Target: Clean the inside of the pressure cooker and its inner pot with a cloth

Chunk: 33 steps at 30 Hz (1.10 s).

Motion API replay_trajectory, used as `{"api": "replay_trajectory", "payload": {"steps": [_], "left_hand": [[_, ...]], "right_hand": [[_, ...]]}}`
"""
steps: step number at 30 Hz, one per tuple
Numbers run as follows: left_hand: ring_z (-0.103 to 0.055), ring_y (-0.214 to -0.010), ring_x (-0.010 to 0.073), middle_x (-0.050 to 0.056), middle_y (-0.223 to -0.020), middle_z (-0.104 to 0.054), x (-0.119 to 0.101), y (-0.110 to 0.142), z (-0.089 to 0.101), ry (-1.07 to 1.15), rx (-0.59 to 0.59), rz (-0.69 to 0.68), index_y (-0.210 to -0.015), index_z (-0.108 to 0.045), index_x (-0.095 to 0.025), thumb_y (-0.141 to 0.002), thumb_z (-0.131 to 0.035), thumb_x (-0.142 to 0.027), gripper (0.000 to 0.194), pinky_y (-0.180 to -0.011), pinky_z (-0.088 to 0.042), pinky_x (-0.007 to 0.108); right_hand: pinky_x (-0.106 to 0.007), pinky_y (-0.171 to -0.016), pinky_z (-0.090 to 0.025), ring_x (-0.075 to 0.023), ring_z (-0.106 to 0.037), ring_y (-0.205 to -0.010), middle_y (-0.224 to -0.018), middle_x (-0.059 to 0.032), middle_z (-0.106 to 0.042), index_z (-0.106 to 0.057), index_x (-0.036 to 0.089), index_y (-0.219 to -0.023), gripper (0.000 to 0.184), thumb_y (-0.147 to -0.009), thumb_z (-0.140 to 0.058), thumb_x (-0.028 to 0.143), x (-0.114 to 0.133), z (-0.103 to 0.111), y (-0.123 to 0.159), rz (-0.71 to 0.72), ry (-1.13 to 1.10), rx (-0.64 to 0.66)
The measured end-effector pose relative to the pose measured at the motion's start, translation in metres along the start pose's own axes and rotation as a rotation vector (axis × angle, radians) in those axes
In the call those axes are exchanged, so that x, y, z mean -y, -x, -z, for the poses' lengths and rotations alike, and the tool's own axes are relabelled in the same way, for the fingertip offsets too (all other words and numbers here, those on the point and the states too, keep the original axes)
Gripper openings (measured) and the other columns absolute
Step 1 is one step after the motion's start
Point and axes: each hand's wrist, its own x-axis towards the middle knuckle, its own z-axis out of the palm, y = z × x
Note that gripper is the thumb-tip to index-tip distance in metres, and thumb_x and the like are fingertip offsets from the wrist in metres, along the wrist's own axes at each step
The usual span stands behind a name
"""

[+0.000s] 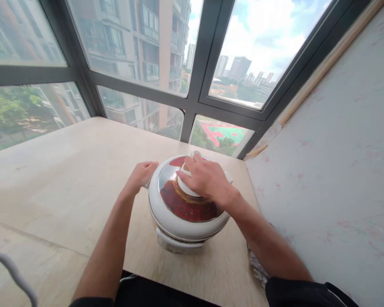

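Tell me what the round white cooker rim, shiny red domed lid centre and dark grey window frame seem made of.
Round white cooker rim: probably plastic, smooth with an even sheen.
Shiny red lid centre: glass or polished metal, given its mirror-like glare.
Dark grey window frame: likely painted metal or plastic, smooth and straight-edged.

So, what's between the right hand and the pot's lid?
The white knob atop the lid, with the right hand closed around it, as the head view shows.

White on pot (187, 230) under R hand (208, 177); dk red/tan on lid (192, 208). Streaky beige on table (70, 170) by L hand (143, 174). Dk gray on frame (196, 68) past both. Off-white w/ pink florals on wall (333, 170) R of R hand.
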Motion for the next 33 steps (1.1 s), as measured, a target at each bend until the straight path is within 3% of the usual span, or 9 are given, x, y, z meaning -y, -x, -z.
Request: {"api": "replay_trajectory", "payload": {"steps": [5, 18, 26, 33], "left_hand": [[-0.043, -0.047, 0.0113, 0.001, -0.053, -0.053, 0.001, 0.0, 0.0, 0.039, 0.001, 0.01, -0.059, -0.054, -0.017, -0.066, -0.064, -0.052, 0.036, -0.042, -0.029, 0.021], [-0.043, -0.047, 0.0115, 0.001, -0.053, -0.053, 0.001, 0.003, -0.001, 0.032, -0.019, -0.014, -0.061, -0.057, -0.016, -0.07, -0.06, -0.053, 0.038, -0.044, -0.03, 0.022], [-0.041, -0.048, 0.0111, 0.0, -0.053, -0.05, 0.002, 0.003, 0.0, 0.016, -0.019, -0.018, -0.061, -0.058, -0.016, -0.072, -0.059, -0.053, 0.038, -0.043, -0.027, 0.021], [-0.045, -0.052, 0.0129, 0.0, -0.054, -0.052, 0.007, -0.002, 0.0, 0.032, -0.022, -0.021, -0.059, -0.056, -0.017, -0.07, -0.062, -0.051, 0.037, -0.047, -0.03, 0.023]], "right_hand": [[-0.042, -0.08, -0.053, -0.0299, -0.068, -0.099, -0.121, -0.0158, -0.063, -0.057, 0.02, -0.126, 0.05, -0.104, -0.032, 0.056, 0.006, -0.002, -0.001, -0.085, 0.02, 0.01], [-0.037, -0.076, -0.055, -0.0296, -0.069, -0.099, -0.114, -0.0243, -0.065, -0.058, 0.01, -0.123, 0.052, -0.103, -0.038, 0.054, 0.026, 0.001, -0.007, -0.336, -0.033, -0.005], [-0.036, -0.075, -0.055, -0.0298, -0.07, -0.099, -0.115, -0.0238, -0.066, -0.058, 0.01, -0.126, 0.048, -0.101, -0.047, 0.05, 0.022, 0.002, -0.009, -0.297, 0.02, 0.028], [-0.041, -0.086, -0.052, -0.0337, -0.069, -0.105, -0.117, -0.0229, -0.068, -0.06, 0.01, -0.122, 0.045, -0.102, -0.041, 0.046, 0.004, 0.022, -0.021, -0.214, 0.005, 0.154]]}}
